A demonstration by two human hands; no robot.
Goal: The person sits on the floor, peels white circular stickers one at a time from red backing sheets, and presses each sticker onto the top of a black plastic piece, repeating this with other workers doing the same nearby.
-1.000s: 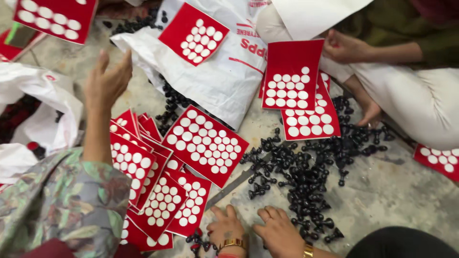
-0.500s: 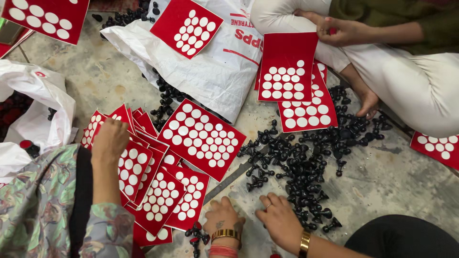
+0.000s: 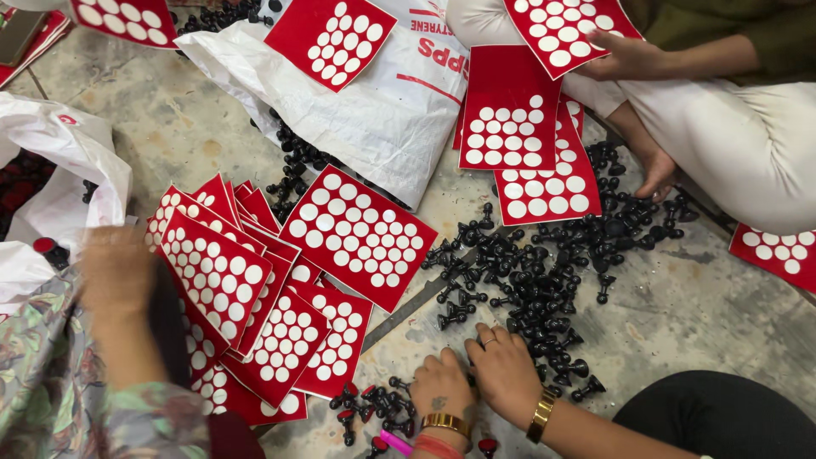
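My left hand (image 3: pixel 442 391), with a gold bracelet and red bangles, rests low in the centre, fingers curled down over small black pieces with red tips (image 3: pixel 374 404). My right hand (image 3: pixel 507 370), wearing a ring and a gold bangle, presses against it from the right with bent fingers. Both sets of fingertips are hidden where the hands meet. A loose heap of small black knob-shaped pieces (image 3: pixel 544 280) lies just beyond my hands. A large red card with white round dots (image 3: pixel 359 234) lies flat to their upper left.
A co-worker's blurred hand (image 3: pixel 115 272) on a floral sleeve hovers over a fanned stack of red dotted cards (image 3: pixel 246 323). A seated person at top right holds a card (image 3: pixel 561 30), with more cards (image 3: pixel 527 161) below. White plastic sacks (image 3: pixel 399 102) (image 3: pixel 59 161) lie on the stone floor.
My two hands have come together over the small pieces. The co-worker's hand dropped from raised to the card stack. The person at top right lifted a red card.
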